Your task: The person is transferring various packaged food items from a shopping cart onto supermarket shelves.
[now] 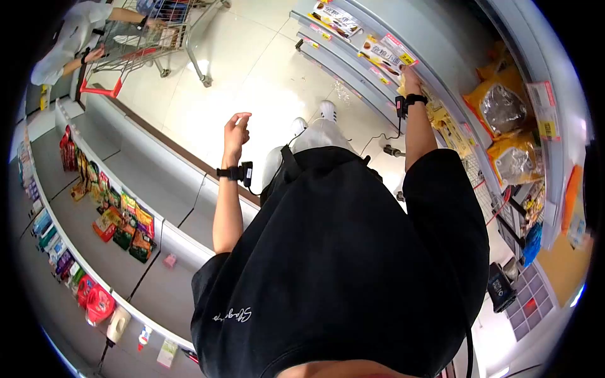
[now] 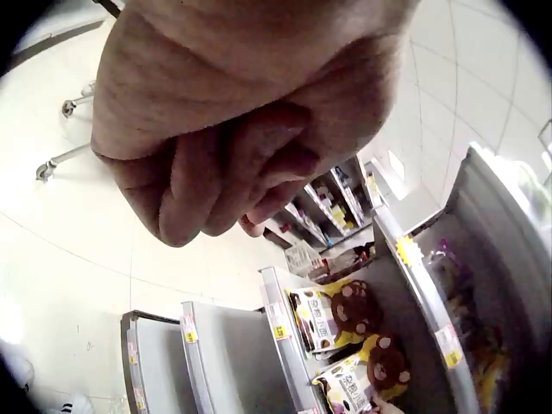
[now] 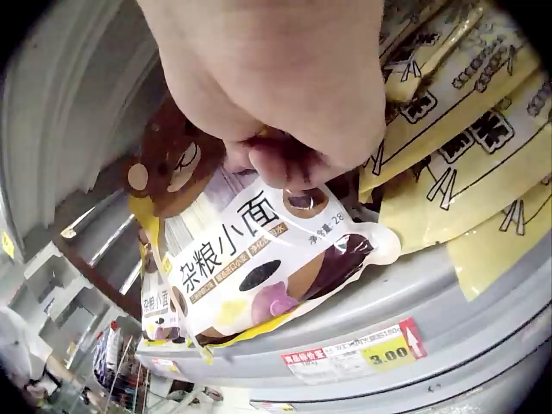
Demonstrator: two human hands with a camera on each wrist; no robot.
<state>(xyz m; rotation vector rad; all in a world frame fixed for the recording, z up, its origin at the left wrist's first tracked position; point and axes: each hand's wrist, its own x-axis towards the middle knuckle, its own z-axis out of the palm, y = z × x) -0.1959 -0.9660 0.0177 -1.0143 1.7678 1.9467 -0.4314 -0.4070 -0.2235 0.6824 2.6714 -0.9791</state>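
In the head view, the right hand (image 1: 411, 80) is at a shelf on the right, by a white noodle packet (image 1: 378, 53) with a brown bear design. Up close in the right wrist view, curled fingers of the right hand (image 3: 280, 155) grip the upper edge of that packet (image 3: 233, 267), which lies on the shelf; the thumb is hidden. A second such packet (image 1: 335, 19) lies beside it. The left hand (image 1: 236, 135) hangs over the floor, holding nothing, its fingers loosely bent; the left wrist view shows this hand (image 2: 233, 164) from close by.
Yellow packets (image 3: 474, 147) lie beside the gripped packet, above a 3.00 price tag (image 3: 388, 352). Larger yellow bags (image 1: 503, 107) fill a shelf further right. At left stand shelves with colourful pouches (image 1: 108, 223). Another person (image 1: 82, 38) holds a shopping cart (image 1: 142, 47) at upper left.
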